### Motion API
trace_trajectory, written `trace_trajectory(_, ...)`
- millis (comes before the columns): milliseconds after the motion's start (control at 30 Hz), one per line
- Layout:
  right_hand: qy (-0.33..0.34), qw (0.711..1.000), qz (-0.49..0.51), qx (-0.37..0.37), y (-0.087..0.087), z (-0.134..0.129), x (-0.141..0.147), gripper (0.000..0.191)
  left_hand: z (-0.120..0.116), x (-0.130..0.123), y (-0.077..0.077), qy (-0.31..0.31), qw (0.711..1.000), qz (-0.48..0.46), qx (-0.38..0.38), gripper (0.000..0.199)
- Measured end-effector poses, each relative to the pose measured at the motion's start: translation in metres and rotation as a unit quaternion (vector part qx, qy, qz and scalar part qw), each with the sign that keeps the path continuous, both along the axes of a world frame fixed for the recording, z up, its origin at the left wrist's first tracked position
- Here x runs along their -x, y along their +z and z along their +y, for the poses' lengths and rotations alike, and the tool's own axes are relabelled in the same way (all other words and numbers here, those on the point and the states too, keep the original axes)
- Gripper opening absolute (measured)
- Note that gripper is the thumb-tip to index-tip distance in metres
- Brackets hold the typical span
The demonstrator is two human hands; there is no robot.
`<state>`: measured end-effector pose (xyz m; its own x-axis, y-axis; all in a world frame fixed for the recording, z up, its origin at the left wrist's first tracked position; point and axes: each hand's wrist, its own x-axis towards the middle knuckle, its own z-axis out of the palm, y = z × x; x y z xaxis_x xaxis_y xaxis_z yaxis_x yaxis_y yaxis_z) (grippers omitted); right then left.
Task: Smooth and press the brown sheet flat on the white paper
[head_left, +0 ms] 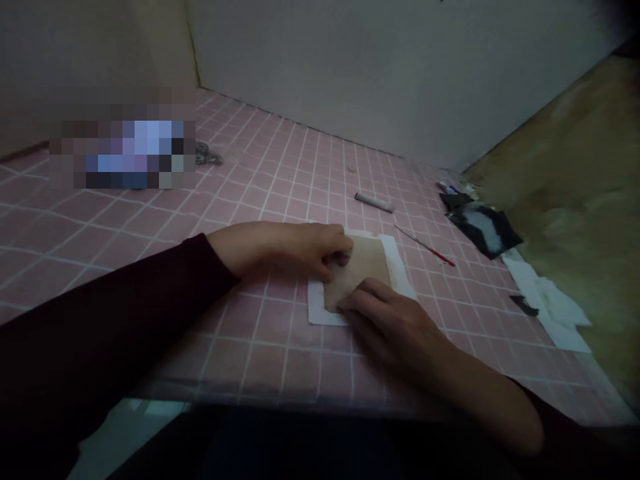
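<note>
A beige sheet (363,257), perhaps cloth or card, lies flat on a larger white sheet of paper (316,310) near the table's front edge. From the left, my left hand (320,247) reaches over its upper left part, fingers curled down onto it and thumb bent below. At the sheet's bottom edge, my right hand (383,307) has its thumb and fingertips pressed together on the lower left corner. Exactly what lies under the curled fingers is hidden.
The table has a pink checked cover (225,287). Beyond the papers lie a grey tube-like stick (375,202) and a thin red-handled tool (440,256). To the right are a black plastic bag (485,230), a dark scrap (524,305) and white papers (560,310) by the wall.
</note>
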<state>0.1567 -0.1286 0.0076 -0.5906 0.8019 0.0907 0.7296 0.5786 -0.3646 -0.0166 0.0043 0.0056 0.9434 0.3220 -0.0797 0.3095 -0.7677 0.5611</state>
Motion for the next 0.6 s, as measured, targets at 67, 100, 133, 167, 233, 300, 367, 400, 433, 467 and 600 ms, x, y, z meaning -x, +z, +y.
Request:
trace_trajectory(67,-0.001,1.0,-0.002,0.002,0.001,0.0,0.001,0.017,0.0,0.0,0.0,0.001,1.0,0.0,-0.002,0.029)
trace_trajectory(100,0.006,1.0,-0.006,0.002,0.001,0.001,0.003,0.016,0.001,0.0,-0.001,0.002,1.0,-0.003,-0.002,0.029)
trace_trajectory(133,0.017,1.0,-0.011,-0.001,0.0,0.002,0.007,0.015,0.001,0.0,-0.001,0.004,1.0,-0.007,0.0,0.027)
trace_trajectory(167,0.029,0.999,-0.015,-0.003,0.0,0.004,0.011,0.014,0.001,0.0,-0.002,0.004,1.0,-0.011,0.003,0.026)
trace_trajectory(233,0.044,0.999,-0.014,-0.003,0.0,0.005,0.015,0.013,0.001,0.001,-0.003,0.002,1.0,-0.017,0.007,0.025)
trace_trajectory(300,0.036,0.999,-0.006,0.005,0.001,0.004,0.011,0.012,0.001,0.001,-0.003,0.001,1.0,-0.017,0.006,0.027)
trace_trajectory(367,0.005,1.0,-0.006,0.02,0.004,0.001,0.003,0.013,0.001,0.0,-0.002,0.001,1.0,-0.01,0.003,0.029)
trace_trajectory(400,-0.009,1.0,-0.01,0.024,0.005,0.0,0.001,0.013,0.001,0.0,-0.001,0.002,1.0,-0.005,0.0,0.03)
trace_trajectory(433,-0.018,0.999,-0.013,0.024,0.006,-0.001,0.0,0.014,0.001,0.0,-0.001,0.003,1.0,-0.001,-0.002,0.031)
trace_trajectory(467,-0.019,0.999,-0.014,0.022,0.006,-0.001,0.001,0.014,0.001,0.0,-0.001,0.003,1.0,0.0,-0.004,0.031)
trace_trajectory(600,0.02,1.0,-0.005,0.001,0.003,0.004,0.014,0.013,0.002,0.0,-0.003,0.002,1.0,-0.012,-0.004,0.028)
